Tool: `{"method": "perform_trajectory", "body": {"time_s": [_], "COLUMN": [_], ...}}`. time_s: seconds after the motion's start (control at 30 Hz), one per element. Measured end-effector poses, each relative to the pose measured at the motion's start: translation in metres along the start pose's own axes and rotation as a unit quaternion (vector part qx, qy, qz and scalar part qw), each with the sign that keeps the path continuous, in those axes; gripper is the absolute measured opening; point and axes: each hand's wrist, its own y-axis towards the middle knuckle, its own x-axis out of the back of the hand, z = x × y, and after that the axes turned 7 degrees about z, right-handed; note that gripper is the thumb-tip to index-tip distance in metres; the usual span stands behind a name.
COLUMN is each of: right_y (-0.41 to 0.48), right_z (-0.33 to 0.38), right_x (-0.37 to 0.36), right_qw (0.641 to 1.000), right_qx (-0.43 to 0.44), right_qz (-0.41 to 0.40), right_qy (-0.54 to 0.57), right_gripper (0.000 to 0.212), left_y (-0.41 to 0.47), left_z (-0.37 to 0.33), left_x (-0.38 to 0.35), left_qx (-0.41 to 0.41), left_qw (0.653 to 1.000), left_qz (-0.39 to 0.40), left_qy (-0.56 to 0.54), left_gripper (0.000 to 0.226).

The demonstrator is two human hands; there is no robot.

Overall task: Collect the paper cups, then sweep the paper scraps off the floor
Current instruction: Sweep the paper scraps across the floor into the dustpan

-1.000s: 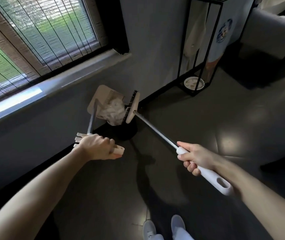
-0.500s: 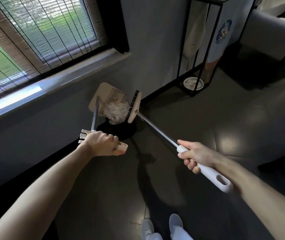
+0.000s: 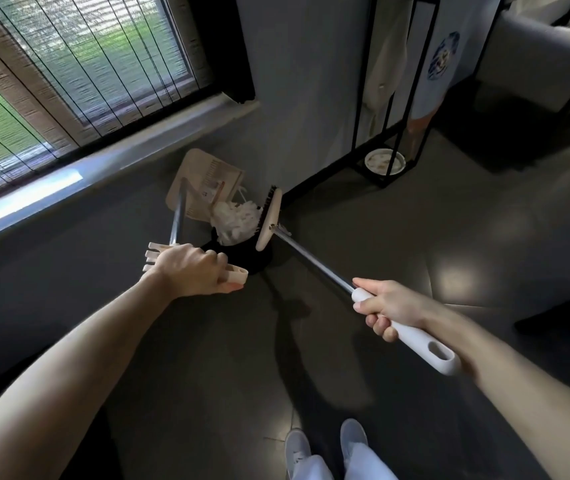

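Right now I am curling my left hand (image 3: pixel 193 270) round the beige grip at the top of the dustpan (image 3: pixel 204 181) pole, and the pan is tilting steeply near the wall (image 3: pixel 304 81), just below the window (image 3: pixel 69 74). My right hand (image 3: pixel 385 306) is wrapping round the white grip of the broom (image 3: pixel 314 261), its metal pole running away from me to the brush head. The bristles are pressing against the scraps (image 3: pixel 237 221), a white clump sitting between the brush and the pan's mouth. My shoes (image 3: pixel 325 448) are standing on the dark floor (image 3: pixel 415 244). A bowl (image 3: pixel 384 162) is sitting under the black rack (image 3: pixel 356 109).
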Motion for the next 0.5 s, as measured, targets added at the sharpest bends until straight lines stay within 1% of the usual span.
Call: {"method": "perform_trajectory", "body": {"time_s": [0.13, 0.3, 0.43, 0.5], "right_y": [0.0, 0.004, 0.004, 0.002], "right_z": [-0.008, -0.017, -0.022, -0.022], "right_x": [0.001, -0.002, -0.004, -0.004], "right_qw": [1.0, 1.0, 0.999, 0.999], "right_qx": [-0.012, -0.025, -0.035, -0.038], "right_qz": [-0.001, -0.004, -0.003, -0.006], "right_qy": [-0.007, 0.0, 0.007, -0.001], "right_gripper": [0.067, 0.067, 0.066, 0.066], "left_y": [0.003, 0.004, 0.007, 0.012], "left_z": [0.001, -0.005, -0.039, -0.052], "left_x": [0.002, -0.007, -0.032, -0.042], "left_qx": [-0.002, -0.006, -0.038, -0.049], "left_qw": [1.0, 1.0, 0.998, 0.998], "left_qz": [-0.012, -0.009, 0.041, 0.047], "left_qy": [-0.003, -0.015, -0.007, -0.007], "left_gripper": [0.077, 0.08, 0.072, 0.072]}}
